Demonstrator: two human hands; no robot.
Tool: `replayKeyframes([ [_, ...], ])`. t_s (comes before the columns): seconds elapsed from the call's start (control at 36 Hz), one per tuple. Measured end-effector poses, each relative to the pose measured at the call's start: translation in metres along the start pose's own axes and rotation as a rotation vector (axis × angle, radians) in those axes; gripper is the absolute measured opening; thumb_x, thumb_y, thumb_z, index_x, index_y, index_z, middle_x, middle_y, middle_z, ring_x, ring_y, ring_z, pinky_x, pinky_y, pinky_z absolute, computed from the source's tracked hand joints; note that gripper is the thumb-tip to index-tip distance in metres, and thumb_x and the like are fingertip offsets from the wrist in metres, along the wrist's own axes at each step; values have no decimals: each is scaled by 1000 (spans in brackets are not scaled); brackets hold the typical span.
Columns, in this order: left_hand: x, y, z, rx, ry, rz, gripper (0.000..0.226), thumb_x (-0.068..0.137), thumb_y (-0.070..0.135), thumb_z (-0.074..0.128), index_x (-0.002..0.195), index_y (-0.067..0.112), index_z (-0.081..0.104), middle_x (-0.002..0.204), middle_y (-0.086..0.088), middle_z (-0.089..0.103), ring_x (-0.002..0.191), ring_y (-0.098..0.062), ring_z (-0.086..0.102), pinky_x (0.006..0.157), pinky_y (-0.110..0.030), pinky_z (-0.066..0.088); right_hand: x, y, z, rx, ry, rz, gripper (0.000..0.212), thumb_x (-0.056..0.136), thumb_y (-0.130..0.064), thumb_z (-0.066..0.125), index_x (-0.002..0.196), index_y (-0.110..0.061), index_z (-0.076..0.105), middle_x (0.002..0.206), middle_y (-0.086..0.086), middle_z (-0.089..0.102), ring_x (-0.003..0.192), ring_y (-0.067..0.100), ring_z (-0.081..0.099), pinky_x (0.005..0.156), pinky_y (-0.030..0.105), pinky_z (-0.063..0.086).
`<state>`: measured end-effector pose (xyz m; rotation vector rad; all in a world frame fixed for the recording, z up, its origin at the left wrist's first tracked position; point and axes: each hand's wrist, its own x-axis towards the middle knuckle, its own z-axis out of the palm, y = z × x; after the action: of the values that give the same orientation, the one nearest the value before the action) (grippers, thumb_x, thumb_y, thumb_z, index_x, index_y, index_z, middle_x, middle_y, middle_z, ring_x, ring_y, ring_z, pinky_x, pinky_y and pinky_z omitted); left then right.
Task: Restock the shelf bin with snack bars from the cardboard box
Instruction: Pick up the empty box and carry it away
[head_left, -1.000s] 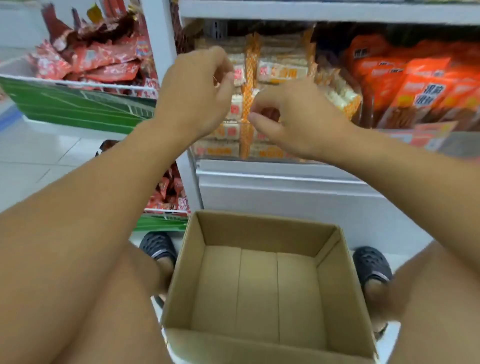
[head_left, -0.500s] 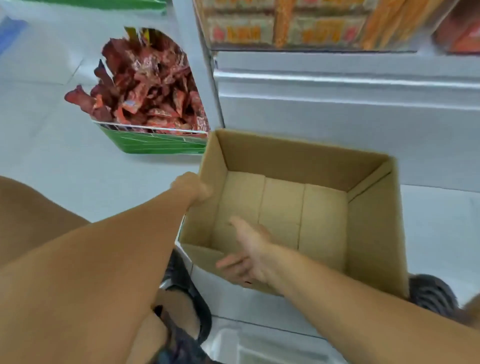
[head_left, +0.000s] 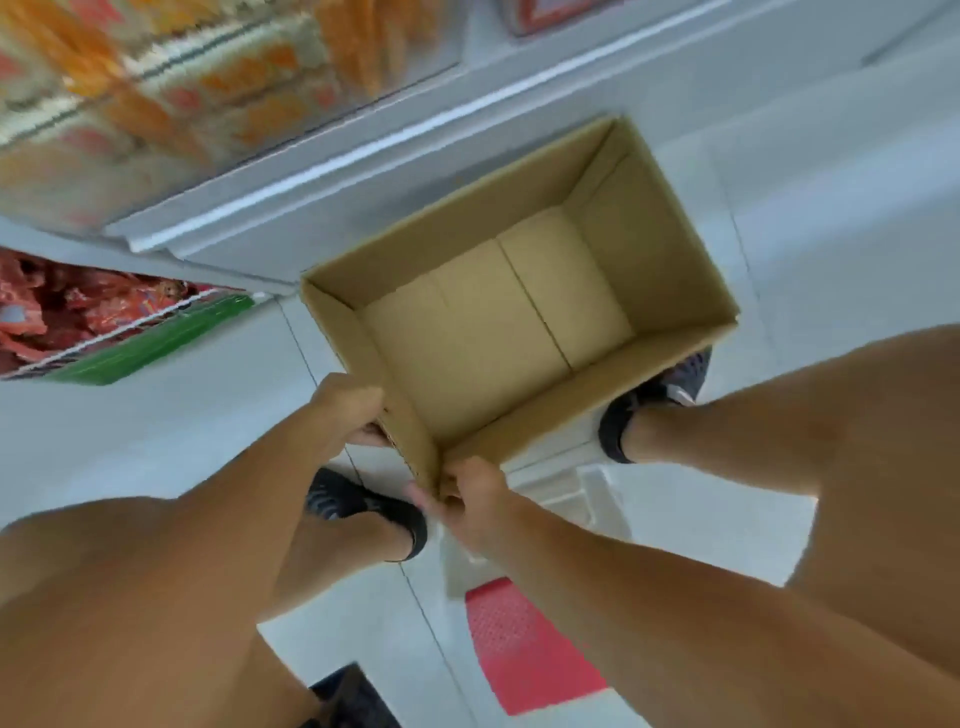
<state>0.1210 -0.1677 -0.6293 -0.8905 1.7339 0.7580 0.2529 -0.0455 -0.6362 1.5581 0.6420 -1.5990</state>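
A pale tiled floor (head_left: 156, 457) is carrying the open cardboard box (head_left: 670, 244), which is sitting just beyond where the hands are gripping its near corner. Two dark shoes (head_left: 363, 506) are standing either side of that grip, and a red-topped white stool (head_left: 524, 644) is lying nearer.

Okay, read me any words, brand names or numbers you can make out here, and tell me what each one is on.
No text can be read in this picture.
Snack bars in the shelf bin: printing too blurred to read.
Red packets in the lower bin: print blurred, unreadable.
Cardboard box: plain, no lettering visible.
Red mat on the floor: no lettering visible.
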Motion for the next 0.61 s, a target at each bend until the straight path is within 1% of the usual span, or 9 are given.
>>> replayKeyframes([
  [0.03, -15, 9, 4, 8, 9, -3, 14, 82, -3, 58, 93, -2, 67, 73, -14, 75, 68, -28, 74, 72, -38, 62, -4, -4, -10, -4, 19, -35, 52, 84, -51, 68, 95, 0, 66, 80, 10, 71, 81, 29, 69, 76, 43, 60],
  [0.08, -45, 31, 18, 6, 14, -9, 16, 79, -5, 60, 93, -3, 67, 70, -13, 74, 68, -28, 75, 72, -39, 62, -33, -15, -20, 193, -21, -78, 24, 99, -23, 56, 113, -4, 57, 90, 13, 73, 91, 30, 68, 74, 38, 61],
  [0.14, -78, 58, 40, 14, -29, -9, 19, 77, -6, 62, 95, -2, 68, 75, -15, 75, 72, -28, 75, 72, -39, 62, -75, -40, -40, 288, 39, -21, 15, 100, 0, 44, 110, -9, 49, 108, 15, 64, 93, 28, 66, 74, 36, 62],
  [0.22, -129, 105, 91, 38, -71, 8, 20, 81, -7, 59, 98, -1, 67, 80, -14, 76, 76, -26, 75, 68, -34, 61, -129, -75, -91, 416, 53, -25, 14, 101, 5, 41, 95, -2, 52, 89, 15, 60, 73, 29, 63, 48, 34, 59],
  [0.31, -180, 163, 163, 44, -65, 44, 15, 83, -6, 59, 96, 0, 65, 80, -13, 74, 72, -25, 74, 57, -30, 60, -180, -117, -159, 502, 112, -82, 17, 100, 4, 43, 112, 4, 54, 87, 17, 64, 68, 30, 63, 36, 32, 52],
  [0.42, -240, 244, 262, 160, -56, 163, 18, 76, 11, 66, 93, 7, 70, 76, -6, 76, 73, -24, 75, 74, -38, 62, -243, -177, -265, 497, 188, -150, 21, 104, -1, 39, 124, -2, 45, 104, 16, 58, 65, 27, 62, 39, 35, 54],
  [0.5, -287, 303, 338, 239, -95, 236, 25, 73, 15, 69, 96, 8, 69, 83, -6, 77, 70, -22, 75, 77, -37, 62, -291, -215, -343, 353, 253, -294, 9, 106, -8, 40, 113, -6, 45, 102, 16, 53, 58, 19, 60, 45, 27, 53],
  [0.56, -319, 339, 387, 274, -114, 277, 24, 71, 15, 69, 94, 8, 67, 87, -7, 77, 68, -23, 75, 78, -36, 62, -319, -239, -390, 349, 344, -351, 13, 105, -19, 45, 99, -8, 45, 102, 18, 61, 58, 30, 66, 59, 46, 61],
  [0.61, -345, 373, 428, 311, -121, 329, 25, 67, 13, 70, 91, 8, 67, 85, -6, 76, 69, -24, 75, 77, -37, 62, -344, -262, -427, 334, 408, -411, 19, 104, -27, 49, 96, -9, 46, 103, 19, 66, 62, 36, 71, 73, 52, 61],
])
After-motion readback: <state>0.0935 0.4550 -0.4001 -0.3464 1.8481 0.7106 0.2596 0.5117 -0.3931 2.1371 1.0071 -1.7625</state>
